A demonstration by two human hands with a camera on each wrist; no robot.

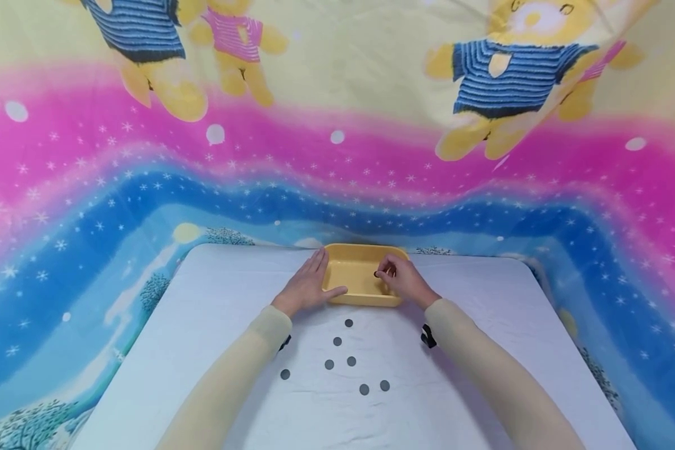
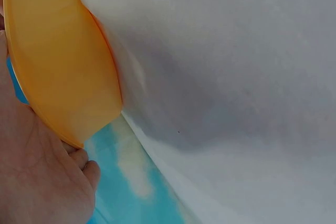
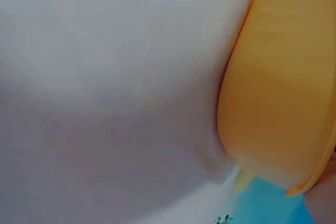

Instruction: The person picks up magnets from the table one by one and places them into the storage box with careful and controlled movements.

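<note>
A yellow rectangular tray (image 1: 365, 300) stands at the table's far edge. At its left end my left hand (image 1: 309, 284) rests on the rim, fingers straight along the side and thumb over the front edge. In the left wrist view, that palm and fingertips lie against the rim of the tray (image 2: 63, 56). My right hand (image 1: 403, 279) is over the tray's right part and pinches a small dark disc (image 1: 377, 274) between thumb and finger. The right wrist view shows mostly the outer wall of the tray (image 3: 278, 87), with the hand largely out of frame.
Several flat grey discs (image 1: 337, 341) lie scattered on the white-covered table (image 1: 214, 294) between my forearms. A patterned cloth (image 1: 337, 169) with bears and snowflakes hangs behind the table and along both sides.
</note>
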